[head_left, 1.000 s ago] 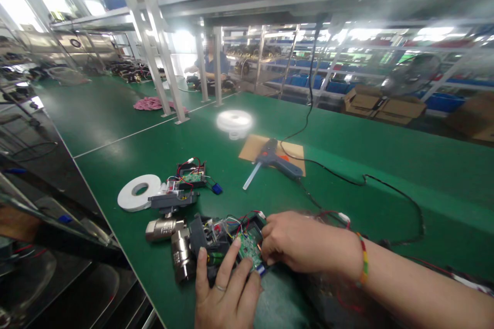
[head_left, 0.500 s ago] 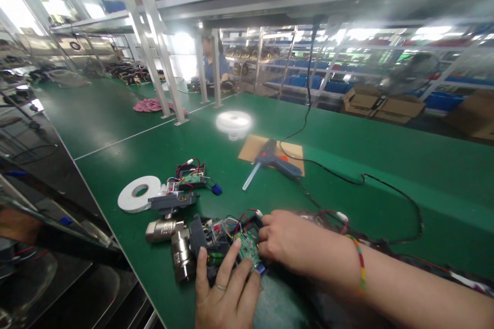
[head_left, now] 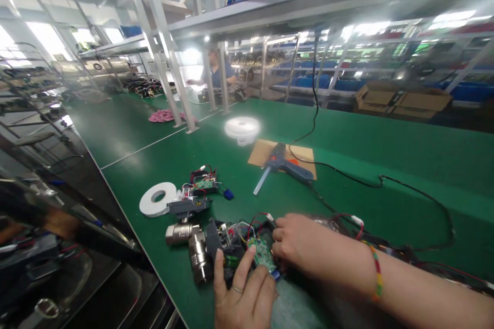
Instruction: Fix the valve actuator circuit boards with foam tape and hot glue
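An opened dark grey housing with a green circuit board and thin wires lies on the bench, beside metal valve bodies. My left hand, with a ring, lies over the housing's near side; its fingers are spread and bent over the edge, the thumb hidden. At the board's right edge, my right hand has its fingers closed together; whatever is between them is hidden. A white connector on red and black wires stands up just left of the right hand.
A second opened unit sits behind, beside a white tape roll. A glue gun rests on cardboard, its black cord trailing right. Uprights support an overhead shelf. Another person is at the far side.
The view has shifted, so the bench things appear farther right and slightly lower. Both hands keep nearly the same place on the housing. The far person's arm now shows stretched to the left.
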Demonstrator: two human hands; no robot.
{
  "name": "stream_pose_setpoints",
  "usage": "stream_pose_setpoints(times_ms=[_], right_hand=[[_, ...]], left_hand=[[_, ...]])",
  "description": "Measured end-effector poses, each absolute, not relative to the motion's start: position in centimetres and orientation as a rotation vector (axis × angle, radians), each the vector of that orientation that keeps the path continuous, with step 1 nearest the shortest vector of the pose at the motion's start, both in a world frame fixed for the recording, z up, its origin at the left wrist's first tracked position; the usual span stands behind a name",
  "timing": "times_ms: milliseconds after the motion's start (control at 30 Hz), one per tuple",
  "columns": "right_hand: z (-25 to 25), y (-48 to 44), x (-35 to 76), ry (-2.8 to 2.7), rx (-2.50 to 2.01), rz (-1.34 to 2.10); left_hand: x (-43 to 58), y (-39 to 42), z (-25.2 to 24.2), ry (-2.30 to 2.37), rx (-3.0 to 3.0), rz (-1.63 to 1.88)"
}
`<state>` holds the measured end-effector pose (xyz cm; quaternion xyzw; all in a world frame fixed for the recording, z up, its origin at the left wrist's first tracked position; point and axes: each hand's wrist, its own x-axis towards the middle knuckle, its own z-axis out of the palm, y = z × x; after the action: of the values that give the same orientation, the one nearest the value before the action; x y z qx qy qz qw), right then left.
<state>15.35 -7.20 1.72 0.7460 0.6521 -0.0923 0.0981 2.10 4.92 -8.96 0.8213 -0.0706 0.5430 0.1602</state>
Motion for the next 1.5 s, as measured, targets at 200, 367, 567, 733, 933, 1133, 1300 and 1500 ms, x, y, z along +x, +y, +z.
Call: stream_pose_setpoints(times_ms=[200,367,567,733,933,1133,1300,1500], right_hand=[[4.8,-8.4,14.3,1.838,2.507,-0.431],[6.5,-8.0,15.1,1.829,2.798,-0.337],[6.5,-3.3,19.3,1.64,2.993,-0.13],[3.7,3.0,23.2,1.718,2.807,-0.075],[0.7,8.1,25.7,1.813,2.539,-0.092],[0.0,6.8,25.9,1.803,2.486,-0.141],[-0.1,4.1,24.4,1.819,2.478,-0.128],[0.3,2.8,22.2,1.921,2.379,0.178]], left_hand=[[2.7,3.1,-8.6,-0.195,2.262,1.66],[1.7,8.1,-5.9,-0.138,2.23,1.852],[4.3,19.5,-3.0,0.715,2.631,1.181],[8.6,20.5,-4.4,0.743,2.63,1.008],[8.8,20.2,-4.7,0.574,2.569,0.793],[9.2,22.1,-3.2,0.252,2.489,0.461],[11.0,23.9,-2.2,-0.006,2.477,0.375],[12.2,24.3,-2.3,-0.076,2.472,0.477]])
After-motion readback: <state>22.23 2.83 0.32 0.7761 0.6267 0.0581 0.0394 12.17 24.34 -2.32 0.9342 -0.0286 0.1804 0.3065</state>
